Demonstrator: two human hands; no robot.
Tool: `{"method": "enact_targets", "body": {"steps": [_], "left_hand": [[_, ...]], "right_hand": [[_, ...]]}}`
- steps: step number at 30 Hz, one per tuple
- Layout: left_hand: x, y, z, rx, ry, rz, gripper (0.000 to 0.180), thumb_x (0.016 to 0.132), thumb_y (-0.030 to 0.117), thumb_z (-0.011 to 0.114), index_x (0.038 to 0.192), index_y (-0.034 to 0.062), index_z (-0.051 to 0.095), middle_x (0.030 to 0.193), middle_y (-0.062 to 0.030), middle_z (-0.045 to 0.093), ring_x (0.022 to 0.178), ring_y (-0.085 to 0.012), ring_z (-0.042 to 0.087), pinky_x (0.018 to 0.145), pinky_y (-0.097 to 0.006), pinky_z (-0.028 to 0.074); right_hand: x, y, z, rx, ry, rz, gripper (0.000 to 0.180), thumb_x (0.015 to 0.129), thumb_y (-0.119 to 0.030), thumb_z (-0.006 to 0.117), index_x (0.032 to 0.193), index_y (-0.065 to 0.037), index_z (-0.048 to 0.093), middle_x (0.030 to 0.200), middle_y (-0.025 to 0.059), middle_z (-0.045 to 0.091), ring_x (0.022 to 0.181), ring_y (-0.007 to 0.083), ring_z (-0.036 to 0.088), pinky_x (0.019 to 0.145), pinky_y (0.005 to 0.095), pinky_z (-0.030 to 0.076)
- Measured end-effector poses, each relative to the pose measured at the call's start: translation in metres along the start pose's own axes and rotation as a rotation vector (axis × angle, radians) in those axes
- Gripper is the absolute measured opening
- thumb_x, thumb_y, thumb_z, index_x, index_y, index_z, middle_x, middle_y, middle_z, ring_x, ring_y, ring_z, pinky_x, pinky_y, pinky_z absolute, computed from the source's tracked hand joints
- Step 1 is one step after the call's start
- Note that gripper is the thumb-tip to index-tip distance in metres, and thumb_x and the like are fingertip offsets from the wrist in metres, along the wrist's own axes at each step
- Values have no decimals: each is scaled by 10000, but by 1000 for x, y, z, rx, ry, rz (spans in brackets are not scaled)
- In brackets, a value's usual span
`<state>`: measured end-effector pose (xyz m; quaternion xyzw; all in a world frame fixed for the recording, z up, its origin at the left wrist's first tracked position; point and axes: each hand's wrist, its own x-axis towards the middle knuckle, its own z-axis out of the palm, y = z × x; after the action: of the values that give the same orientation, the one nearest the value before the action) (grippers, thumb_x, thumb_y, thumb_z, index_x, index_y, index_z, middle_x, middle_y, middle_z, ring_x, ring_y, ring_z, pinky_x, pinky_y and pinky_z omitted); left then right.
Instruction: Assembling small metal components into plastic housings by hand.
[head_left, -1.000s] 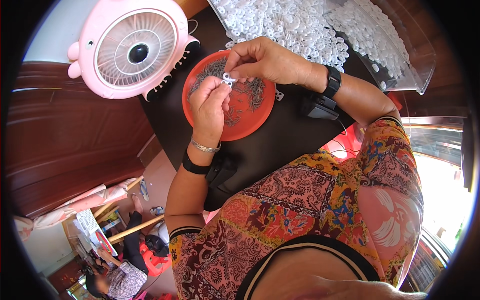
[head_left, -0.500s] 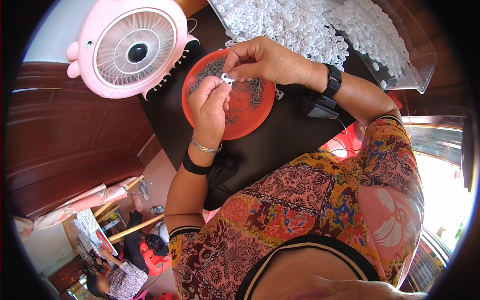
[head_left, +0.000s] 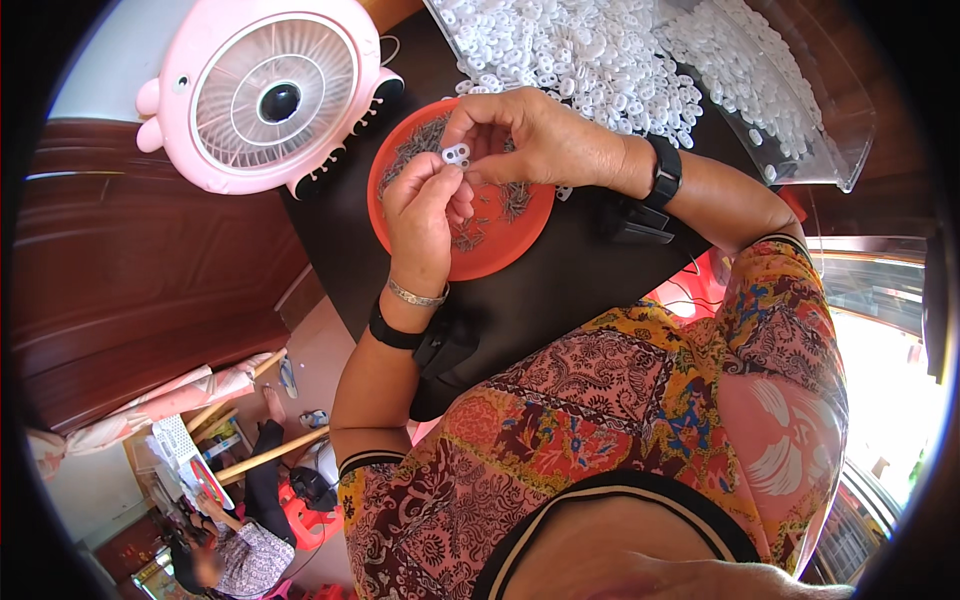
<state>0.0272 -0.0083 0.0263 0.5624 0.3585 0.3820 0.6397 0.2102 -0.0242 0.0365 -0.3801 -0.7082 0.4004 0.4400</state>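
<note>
Between the thumb and finger of my left hand (head_left: 422,208) is a small white plastic piece with two round holes (head_left: 456,155). My right hand (head_left: 530,138) is up against its right side, thumb and fingertips curled close together; whether a small part sits in them is hidden. Both hands are over a round orange-red bowl (head_left: 500,258). Inside the bowl lie many small grey metal screws or pins (head_left: 412,148), with part of the bowl's floor showing. A loose white piece (head_left: 563,193) lies just right of the bowl, partly covered by my right hand.
A large heap of white two-holed pieces (head_left: 570,55) spreads over the dark table (head_left: 540,320) behind the bowl. More fill a clear plastic bin (head_left: 845,170) at the far right. A pink animal-shaped fan (head_left: 275,100) stands left. A person (head_left: 255,555) sits lower left.
The right hand's fingers have shifted slightly down and become more arched beside the white piece. The left hand keeps hold of the piece, which is tilted a little differently.
</note>
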Motion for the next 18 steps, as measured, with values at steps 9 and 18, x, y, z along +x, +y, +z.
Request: {"method": "enact_targets", "body": {"steps": [9, 18], "left_hand": [[1, -3, 1, 3, 24, -12, 199, 917, 173, 516, 812, 22, 592, 649, -18, 573, 528, -60, 497, 477, -192, 363], [3, -8, 0, -28, 27, -2, 230, 932, 170, 487, 834, -4, 602, 646, -32, 569, 535, -85, 523, 491, -211, 391]], "right_hand": [[0, 0, 2, -83, -8, -3, 268, 754, -58, 740, 992, -29, 620, 816, 41, 629, 748, 121, 622, 664, 267, 503], [-5, 2, 8, -492, 68, -216, 290, 751, -124, 725, 1012, -51, 622, 872, 118, 648, 789, 288, 655, 679, 347, 532]]}}
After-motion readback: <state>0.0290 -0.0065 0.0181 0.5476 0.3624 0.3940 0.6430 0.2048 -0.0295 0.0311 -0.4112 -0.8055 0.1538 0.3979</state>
